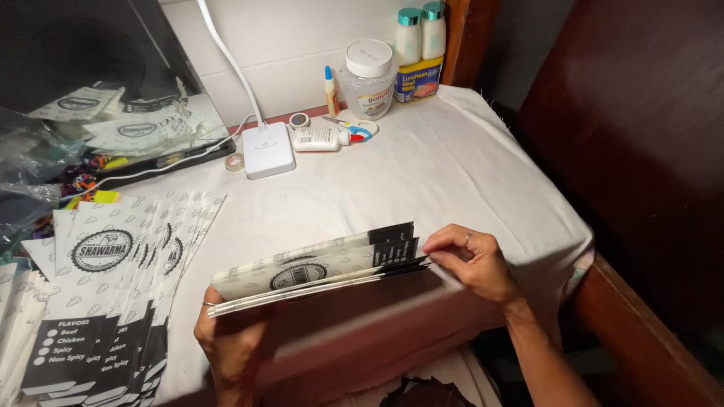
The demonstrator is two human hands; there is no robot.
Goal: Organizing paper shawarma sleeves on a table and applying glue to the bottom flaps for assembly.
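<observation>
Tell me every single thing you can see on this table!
Paper bags in hand: small stack, white and black, table's front edge.
Fanned paper bags: many, white and black, left.
Lamp base: one, white, back.
Glue bottle: one, white, lying beside the lamp base.
Glue tube: one, blue-tipped, upright at the wall.
Jar: one, clear, white lid, back.
Tape rolls: two, small, back.
Tablecloth: one, white.
Left hand: under the stack.
Right hand: pinching the stack's right end.

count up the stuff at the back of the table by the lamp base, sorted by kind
Tape rolls: 2
Glue bottles: 2
Scissors: 1
Clear jar with white lid: 1
Teal-capped white bottles: 2
Blue and yellow can: 1
Total: 9
</observation>
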